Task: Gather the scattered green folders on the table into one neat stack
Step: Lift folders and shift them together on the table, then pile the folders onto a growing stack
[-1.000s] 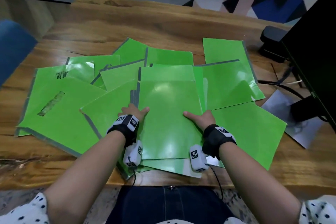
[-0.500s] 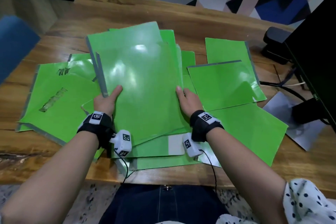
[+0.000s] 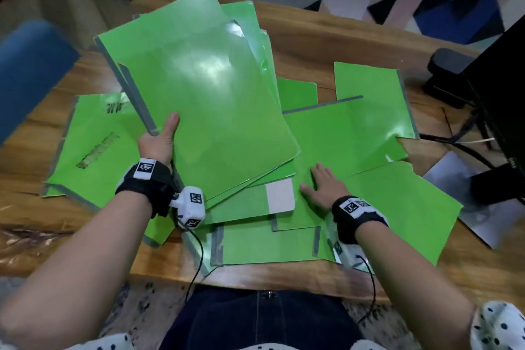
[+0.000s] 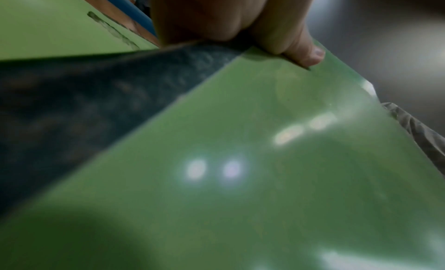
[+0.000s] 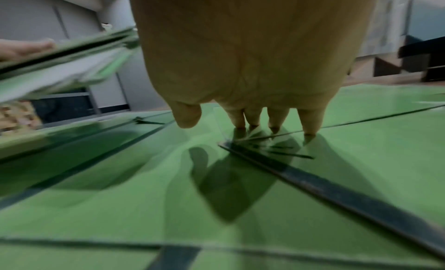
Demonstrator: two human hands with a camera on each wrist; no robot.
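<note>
In the head view, the left hand [image 3: 158, 141] grips a bundle of green folders [image 3: 204, 94] at its left edge, thumb lying on the top cover and the other fingers hidden beneath; the bundle is raised and tilted, its far end lifted toward the top centre of the frame, its near corner hanging over the folders below. The left wrist view shows the thumb [image 4: 304, 51] pressed on the glossy green cover beside the folder's dark grey spine strip [image 4: 120, 106]. The right hand [image 3: 322, 189] lies lower right of centre, fingers straight and spread, resting flat on a loose green folder [image 3: 349, 133] on the wooden table [image 3: 341, 42]; the right wrist view shows its fingertips [image 5: 309, 129] touching the green sheet near a grey spine edge. More green folders lie scattered flat: a marked one [image 3: 96, 150] at the left of the frame, one [image 3: 369, 79] at upper right, one [image 3: 403, 207] at right, and several overlapping along the near table edge [image 3: 264, 244]. A black monitor [image 3: 502, 79] stands at the right edge of the frame.
</note>
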